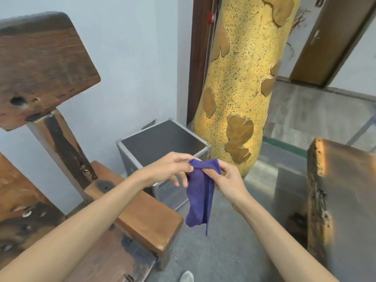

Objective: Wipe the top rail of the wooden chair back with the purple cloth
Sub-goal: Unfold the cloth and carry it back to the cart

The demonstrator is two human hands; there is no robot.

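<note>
The purple cloth (200, 192) hangs folded lengthwise in mid-air at centre frame. My left hand (173, 167) pinches its top left corner and my right hand (225, 178) pinches its top right edge. The wooden chair stands at the left. Its broad dark back slab (40, 66) is raised on a slanted post (61, 151), and its top rail (34, 21) runs along the upper left, well above and left of both hands. A thick wooden armrest block (142, 212) lies under my left forearm.
A black metal-edged case (162, 139) sits on the floor behind the cloth. A yellow speckled pillar (244, 78) rises beyond it. Another wooden slab (341, 190) stands at the right. A brown door (325, 47) is at the far right. A shoe tip (187, 276) shows below.
</note>
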